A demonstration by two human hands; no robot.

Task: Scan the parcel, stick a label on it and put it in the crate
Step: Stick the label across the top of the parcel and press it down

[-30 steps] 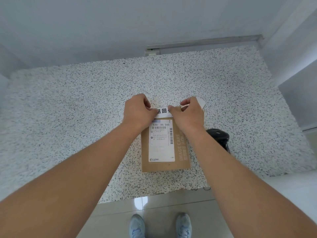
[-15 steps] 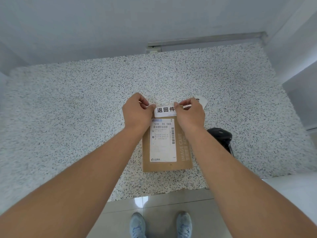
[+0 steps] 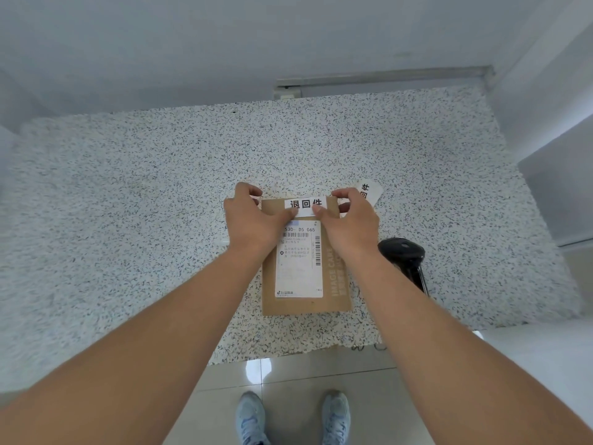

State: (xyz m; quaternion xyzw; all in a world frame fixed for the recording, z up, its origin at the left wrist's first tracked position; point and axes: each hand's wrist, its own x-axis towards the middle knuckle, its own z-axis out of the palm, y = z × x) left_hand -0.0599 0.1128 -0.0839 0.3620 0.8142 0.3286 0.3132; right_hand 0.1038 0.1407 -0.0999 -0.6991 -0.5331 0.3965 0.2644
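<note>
A flat brown cardboard parcel [image 3: 333, 284] lies on the speckled counter [image 3: 128, 220], with a white shipping slip on its face. Across its far end sits a white label [image 3: 305, 204] with black characters. My left hand [image 3: 253, 220] pinches the label's left end and my right hand [image 3: 348, 223] pinches its right end, thumbs pressing on the label's lower edge. No crate is in view.
A black handheld scanner [image 3: 402, 253] lies on the counter right of the parcel. A strip of more labels [image 3: 369, 192] curls behind my right hand. A grey wall closes the right side. Tiled floor and my shoes show below the counter's front edge.
The label, first mostly hidden between my hands, is now spread out flat across the parcel's far end. My hands have moved apart to its two ends.
</note>
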